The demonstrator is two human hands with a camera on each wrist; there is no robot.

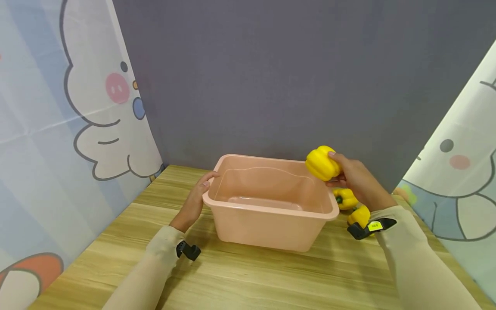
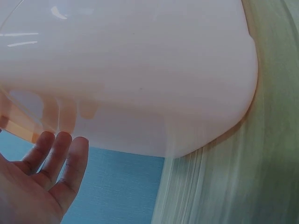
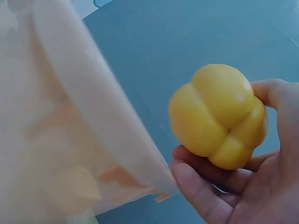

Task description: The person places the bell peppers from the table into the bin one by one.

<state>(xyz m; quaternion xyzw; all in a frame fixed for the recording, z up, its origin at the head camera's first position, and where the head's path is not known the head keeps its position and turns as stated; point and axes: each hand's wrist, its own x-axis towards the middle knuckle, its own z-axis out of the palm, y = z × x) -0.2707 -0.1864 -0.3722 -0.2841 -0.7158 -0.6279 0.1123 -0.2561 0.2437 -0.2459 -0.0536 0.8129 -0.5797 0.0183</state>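
Observation:
A pink plastic basin (image 1: 267,224) stands on the wooden table. My left hand (image 1: 195,200) holds its left rim, one finger reaching over the edge. In the left wrist view, three fingers of the left hand (image 2: 51,177) lie against the outer wall of the basin (image 2: 140,70). My right hand (image 1: 358,181) grips a yellow bell pepper (image 1: 323,163) just above the basin's right rear corner. The right wrist view shows the bell pepper (image 3: 217,116) between thumb and fingers, its lobed end toward the camera and the basin's rim (image 3: 107,107) beside it.
More yellow bell peppers lie on the table to the right of the basin, one (image 1: 346,199) behind another (image 1: 360,215), partly hidden by the right wrist. A grey panel (image 1: 286,77) rises behind the table (image 1: 248,280). Printed cartoon curtains (image 1: 97,86) hang at both sides.

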